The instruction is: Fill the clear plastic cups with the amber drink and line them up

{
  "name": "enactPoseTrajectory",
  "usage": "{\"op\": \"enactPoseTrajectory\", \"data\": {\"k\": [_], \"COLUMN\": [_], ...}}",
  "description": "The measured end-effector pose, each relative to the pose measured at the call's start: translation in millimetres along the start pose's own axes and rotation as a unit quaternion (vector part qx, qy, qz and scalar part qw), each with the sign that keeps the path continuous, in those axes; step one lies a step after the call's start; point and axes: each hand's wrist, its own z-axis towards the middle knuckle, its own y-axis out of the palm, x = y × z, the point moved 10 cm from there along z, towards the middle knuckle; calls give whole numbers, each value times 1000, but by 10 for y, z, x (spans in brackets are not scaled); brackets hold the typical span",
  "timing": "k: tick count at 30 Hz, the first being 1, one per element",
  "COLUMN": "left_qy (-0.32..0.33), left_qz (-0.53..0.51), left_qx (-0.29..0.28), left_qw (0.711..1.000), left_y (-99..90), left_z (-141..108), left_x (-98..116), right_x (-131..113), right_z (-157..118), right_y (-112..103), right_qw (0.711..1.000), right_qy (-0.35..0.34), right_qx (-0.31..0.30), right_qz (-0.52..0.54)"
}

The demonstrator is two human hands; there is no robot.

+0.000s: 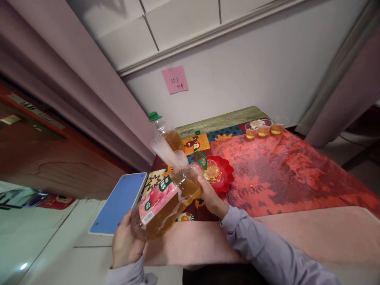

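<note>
A large plastic bottle of amber drink [164,208] with a pink label is tilted, its neck toward a red scalloped plate [227,178]. My left hand [127,241] holds its base from below. My right hand [211,196] is closed on the neck end. A green handle ring [201,160] stands up by the bottle's mouth. On the plate, beneath the mouth, sits a clear plastic cup [211,169] with some liquid. Stacked clear cups [166,150] lean behind the held bottle.
Another bottle with a green cap [173,138] stands at the back left. A green cap [197,133] lies near the wall. Three cups of amber liquid [263,128] sit at the back right. A blue board [118,204] is left of the patterned tablecloth [297,178].
</note>
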Motion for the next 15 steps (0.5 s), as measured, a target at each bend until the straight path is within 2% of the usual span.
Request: {"op": "enactPoseTrajectory", "data": {"k": [8,15], "left_qy": [-12,-15], "left_qz": [-16,-9], "left_qx": [-28,3], "left_qw": [999,1000], "left_y": [36,19], "left_z": [11,-23], "left_x": [-1,-2], "right_x": [25,-6], "right_z": [24,-3], "right_y": [7,42], "right_qw": [1000,1000], "right_qy": [3,7], "right_qx": [-7,-18], "right_qz": [8,13]}}
